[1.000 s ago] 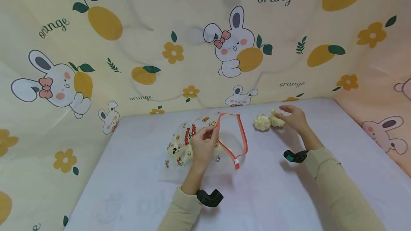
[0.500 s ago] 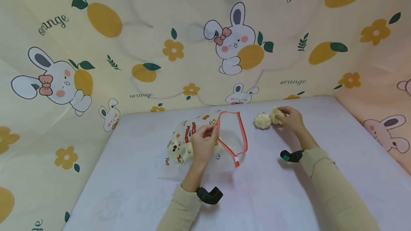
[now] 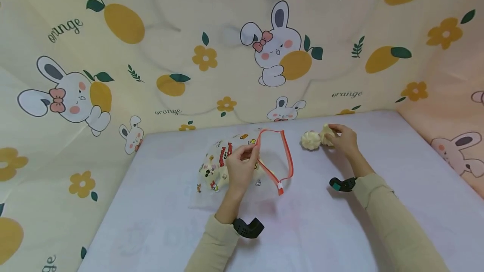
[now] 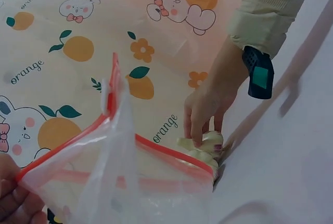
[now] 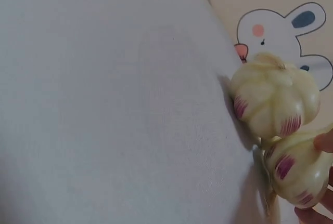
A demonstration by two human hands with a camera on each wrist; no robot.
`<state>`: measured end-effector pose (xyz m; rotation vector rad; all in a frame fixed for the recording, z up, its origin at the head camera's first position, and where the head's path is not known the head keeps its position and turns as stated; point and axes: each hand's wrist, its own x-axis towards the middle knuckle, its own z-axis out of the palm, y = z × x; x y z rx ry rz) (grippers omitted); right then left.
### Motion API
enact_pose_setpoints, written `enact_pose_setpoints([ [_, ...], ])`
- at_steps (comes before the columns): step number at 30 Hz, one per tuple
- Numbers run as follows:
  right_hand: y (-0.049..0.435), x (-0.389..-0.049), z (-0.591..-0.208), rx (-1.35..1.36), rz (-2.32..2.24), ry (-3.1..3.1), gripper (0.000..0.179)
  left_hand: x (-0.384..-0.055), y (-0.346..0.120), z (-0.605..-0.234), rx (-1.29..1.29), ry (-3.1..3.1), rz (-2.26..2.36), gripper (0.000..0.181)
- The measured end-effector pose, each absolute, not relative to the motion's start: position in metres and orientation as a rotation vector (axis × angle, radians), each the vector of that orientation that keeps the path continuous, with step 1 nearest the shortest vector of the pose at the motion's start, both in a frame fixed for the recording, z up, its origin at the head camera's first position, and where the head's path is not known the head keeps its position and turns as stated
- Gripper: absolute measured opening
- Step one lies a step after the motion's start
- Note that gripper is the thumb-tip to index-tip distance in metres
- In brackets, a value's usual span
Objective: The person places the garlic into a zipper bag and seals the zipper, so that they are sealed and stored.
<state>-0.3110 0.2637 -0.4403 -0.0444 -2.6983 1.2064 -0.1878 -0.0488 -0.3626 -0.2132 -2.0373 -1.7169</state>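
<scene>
A clear zip bag [image 3: 223,171] with cartoon prints and a red zip edge [image 3: 286,152] lies on the table, its mouth spread toward the right. Pale shapes show through the plastic. My left hand [image 3: 240,169] pinches the zip edge between thumb and fingers. Right of the bag, two garlic bulbs with purple streaks sit side by side. My right hand [image 3: 345,141] grips the farther-right garlic bulb [image 5: 299,169] with thumb and fingertips. The other garlic bulb [image 5: 276,96] touches or nearly touches it and is not held.
A white-covered table [image 3: 151,221] spreads under everything. A cream curtain [image 3: 211,20] printed with rabbits and oranges stands behind and at both sides. Black devices [image 3: 248,228] are strapped to both wrists.
My right hand has moved slightly in to the right garlic bulb, and its fingers have closed around it. The left hand keeps its pinch on the bag's edge. The head view has shifted slightly.
</scene>
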Motion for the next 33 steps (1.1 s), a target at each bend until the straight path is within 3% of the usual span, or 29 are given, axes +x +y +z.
enact_pose_setpoints([
  [21,0.264,-0.296,-0.431,-0.154,1.275,-2.424,0.039,-0.186,-0.051,-0.362,-0.193,-2.030,-1.729,0.014],
  [33,0.253,-0.282,-0.420,-0.239,1.357,-2.281,0.034,-0.205,-0.054,-0.388,-0.163,-1.993,-1.745,0.015],
])
